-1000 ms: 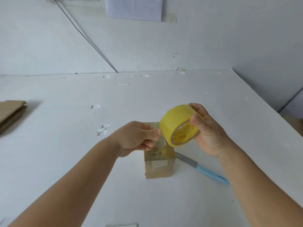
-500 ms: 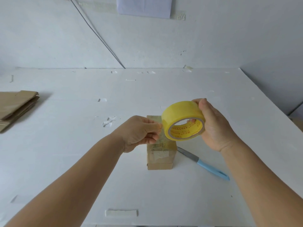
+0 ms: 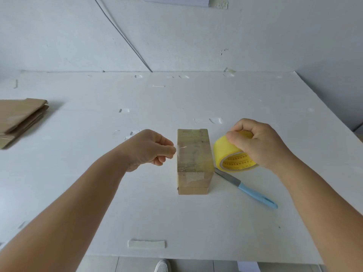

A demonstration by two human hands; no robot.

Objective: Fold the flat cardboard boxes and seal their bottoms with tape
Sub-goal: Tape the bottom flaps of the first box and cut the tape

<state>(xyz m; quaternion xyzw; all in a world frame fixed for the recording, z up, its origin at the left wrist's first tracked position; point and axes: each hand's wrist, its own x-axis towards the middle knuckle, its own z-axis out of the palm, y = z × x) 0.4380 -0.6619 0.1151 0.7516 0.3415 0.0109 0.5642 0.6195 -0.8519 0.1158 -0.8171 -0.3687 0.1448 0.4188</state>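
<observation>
A small folded cardboard box [image 3: 193, 185] stands in the middle of the white table [image 3: 196, 222], its top covered with clear tape. My right hand [image 3: 257, 146] grips a yellow tape roll [image 3: 229, 156] just right of the box. My left hand [image 3: 151, 150] pinches the free end of the tape strip [image 3: 178, 152] at the box's left side. The clear strip stretches from the roll across the top of the box to my left fingers.
A knife with a blue handle [image 3: 253, 193] lies right of the box, its blade partly under the roll. A stack of flat cardboard boxes [image 3: 19, 118] sits at the far left. A tape scrap [image 3: 146, 244] lies near the front edge. The wall rises behind the table.
My hands have drawn apart: the roll moved right and down beside the box, and my left hand pulled the tape end left, laying the strip across the box top.
</observation>
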